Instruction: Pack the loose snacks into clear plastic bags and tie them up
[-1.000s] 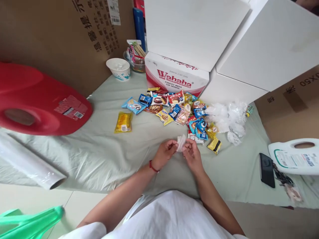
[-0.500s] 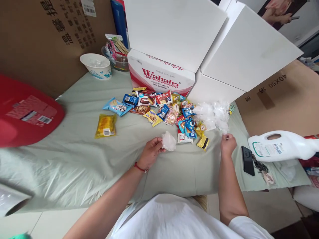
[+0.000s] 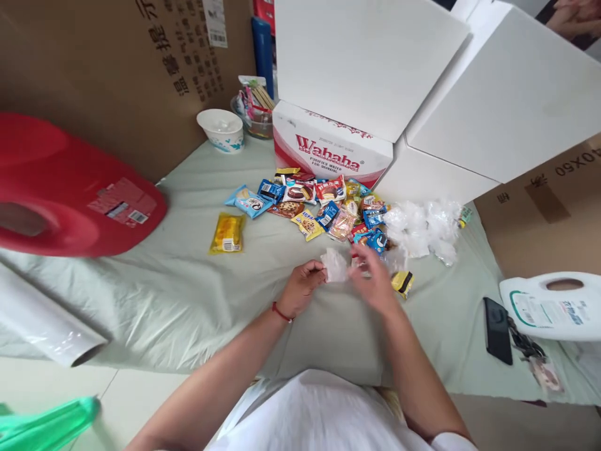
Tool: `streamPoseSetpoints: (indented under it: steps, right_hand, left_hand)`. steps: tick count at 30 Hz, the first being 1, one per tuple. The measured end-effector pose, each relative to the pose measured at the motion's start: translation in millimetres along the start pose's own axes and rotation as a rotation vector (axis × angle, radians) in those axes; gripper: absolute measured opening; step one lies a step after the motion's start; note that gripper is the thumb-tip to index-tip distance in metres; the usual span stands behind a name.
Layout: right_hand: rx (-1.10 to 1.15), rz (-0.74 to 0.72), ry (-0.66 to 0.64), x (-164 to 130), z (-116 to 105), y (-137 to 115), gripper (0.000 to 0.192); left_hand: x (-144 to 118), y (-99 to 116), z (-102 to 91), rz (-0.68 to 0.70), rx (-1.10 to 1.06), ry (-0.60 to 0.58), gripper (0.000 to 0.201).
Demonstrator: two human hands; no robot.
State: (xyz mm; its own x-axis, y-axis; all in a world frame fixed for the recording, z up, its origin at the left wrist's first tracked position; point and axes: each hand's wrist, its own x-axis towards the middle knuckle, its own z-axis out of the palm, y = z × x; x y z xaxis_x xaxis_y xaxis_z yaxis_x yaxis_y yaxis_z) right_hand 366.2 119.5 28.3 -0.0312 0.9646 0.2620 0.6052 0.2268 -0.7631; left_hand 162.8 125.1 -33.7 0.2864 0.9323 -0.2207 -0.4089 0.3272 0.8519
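Note:
My left hand [image 3: 303, 288], with a red band at its wrist, pinches a small crumpled translucent plastic bag [image 3: 335, 266] between thumb and fingers. Close by on the right, my right hand [image 3: 375, 282] is blurred by motion. Its fingers look apart, near the bag's edge, and I see nothing held in them. Behind both hands lies a heap of wrapped snacks [image 3: 307, 224], with cookie and cake packets. A pile of crumpled clear plastic bags [image 3: 422, 228] sits to its right. One small yellow packet [image 3: 402, 284] lies just right of my right hand.
A yellow packet [image 3: 227, 233] lies apart on the green cloth [image 3: 197, 294]. Along the back stand a paper bowl [image 3: 221, 131] and a Wahaha carton [image 3: 328, 147]. A red jug [image 3: 79, 188] is left; a phone [image 3: 498, 330] and white jug [image 3: 549, 307] are right.
My right hand has moved left from the clear plastic pile to beside the bag in my left hand. My left hand keeps hold of the bag. The view has shifted.

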Motion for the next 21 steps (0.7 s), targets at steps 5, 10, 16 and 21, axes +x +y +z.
streamPoseSetpoints:
  steps: [5, 10, 16, 21]
  right_hand:
    - [0.289, 0.256, -0.058, -24.9, 34.8, 0.7, 0.029]
    - [0.27, 0.248, 0.557, 9.9, -19.6, 0.8, 0.034]
    - [-0.459, 0.058, 0.366, 85.9, -85.1, 10.6, 0.038]
    - [-0.471, 0.119, 0.215, 31.8, -106.7, 18.9, 0.053]
  left_hand:
    - [1.1, 1.4, 0.9, 0.01, -0.023, -0.057, 0.035]
    - [0.1, 11.8, 3.2, -0.016, -0.13, -0.021, 0.033]
    - [-1.7, 21.0, 1.6, -0.081, -0.218, -0.005, 0.028]
    - [-0.5, 21.3, -2.0, -0.134, -0.31, -0.024, 0.027]
